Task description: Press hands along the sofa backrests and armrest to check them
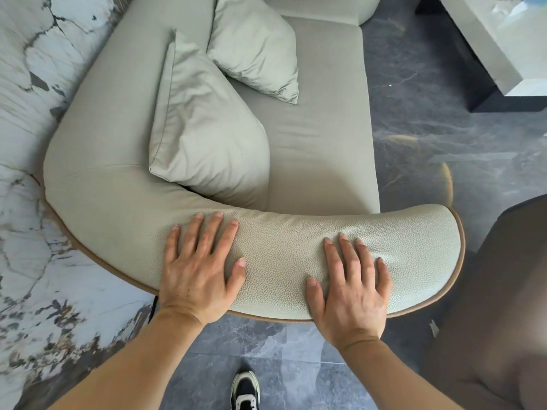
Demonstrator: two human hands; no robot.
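A pale grey-green sofa fills the middle of the view. Its padded armrest curves across in front of me, edged with tan piping. The backrest runs away along the left wall. My left hand lies flat on the armrest's left part, fingers spread, palm down. On the armrest's right part my right hand rests flat in the same way, fingers apart. The leather dents slightly under both hands. Neither hand holds anything.
Two loose cushions lean on the backrest, one near and one farther. A marble wall stands at the left. A white low table sits at the top right on dark marble floor. My shoe is below.
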